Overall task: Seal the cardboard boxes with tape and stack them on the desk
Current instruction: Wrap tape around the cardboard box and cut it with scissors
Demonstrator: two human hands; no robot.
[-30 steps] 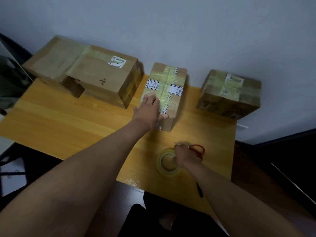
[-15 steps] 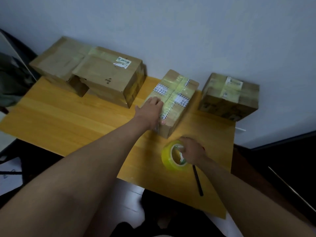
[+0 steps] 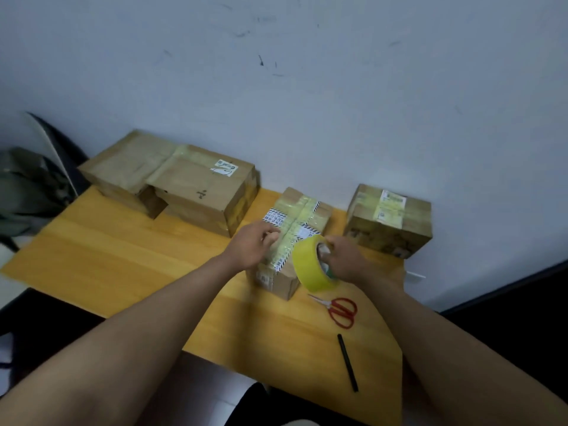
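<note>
From the head view, four cardboard boxes sit on the wooden counter [image 3: 92,259] along the wall: two large ones at the left, the flat box [image 3: 123,167] and the big box [image 3: 203,192] overlapping it, the narrow box [image 3: 295,229] in the middle, and the small box [image 3: 390,222] at the right. There is one roll of yellow tape [image 3: 310,265], one pair of red scissors [image 3: 338,309] and one black pen [image 3: 347,362], the last two lying on the counter nearer the person. The right hand [image 3: 347,259] holds the tape upright, fingers curled through its core, just at the narrow box's right near corner. The left hand [image 3: 252,247] rests on the narrow box's taped top, fingers bent and pressing near the seam, beside the roll. Both forearms reach forward, converging over that box.
</note>
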